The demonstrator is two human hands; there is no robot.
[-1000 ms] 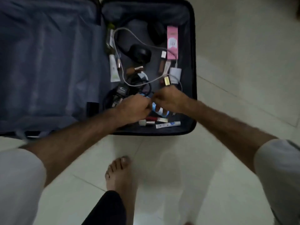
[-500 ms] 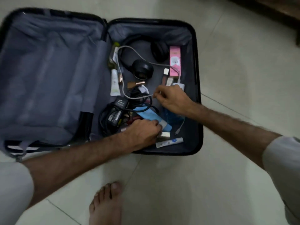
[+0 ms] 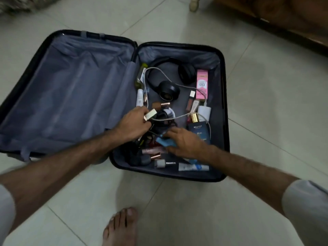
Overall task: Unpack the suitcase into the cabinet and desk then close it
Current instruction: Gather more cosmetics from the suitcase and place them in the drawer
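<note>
The dark suitcase [image 3: 224, 96] lies open on the tiled floor, its grey-lined left half bare. The right half holds black headphones [image 3: 185, 73], a pink box [image 3: 202, 84], a white charger with cable [image 3: 204, 112], a dark blue perfume box [image 3: 198, 132], tangled black cables and several small cosmetic tubes and bottles. My left hand [image 3: 133, 125] pinches a small cream-and-gold tube [image 3: 150, 114] over the cable tangle. My right hand [image 3: 184, 142] rests with spread fingers on a blue flat item [image 3: 165, 142] near the front of the case.
A brown wooden piece of furniture [image 3: 284, 16] stands at the back right on the floor. My bare foot [image 3: 120, 228] is on the tiles in front of the suitcase. A patterned fabric edge [image 3: 19, 4] shows at the back left.
My left hand rose from the front of the case with a small cream tube in it. My right hand came down from the charger area onto the blue item. The view pulled back.
</note>
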